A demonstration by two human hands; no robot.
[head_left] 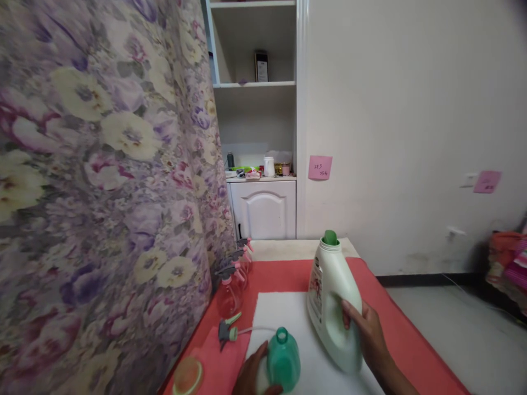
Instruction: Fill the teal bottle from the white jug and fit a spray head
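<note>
My right hand [366, 326] grips the handle of a large pale green jug [340, 307], which tilts slightly to the left over the white cloth. The jug's cap is off, and a green pour spout [330, 238] shows in its neck. My left hand [255, 370] is wrapped round a small teal bottle [284, 359] with an open neck. A grey and green spray head [228, 332] with a thin tube lies left of the teal bottle. Near the lower left is a round lid-like thing [188, 376] with a pale green rim.
Several pink spray bottles [229, 296] stand in a row along the table's left edge, beside a floral curtain [135, 181]. A white cloth [296, 312] lies on the red tablecloth [284, 274]. Behind stands a white cabinet [263, 208] with small items on its shelf.
</note>
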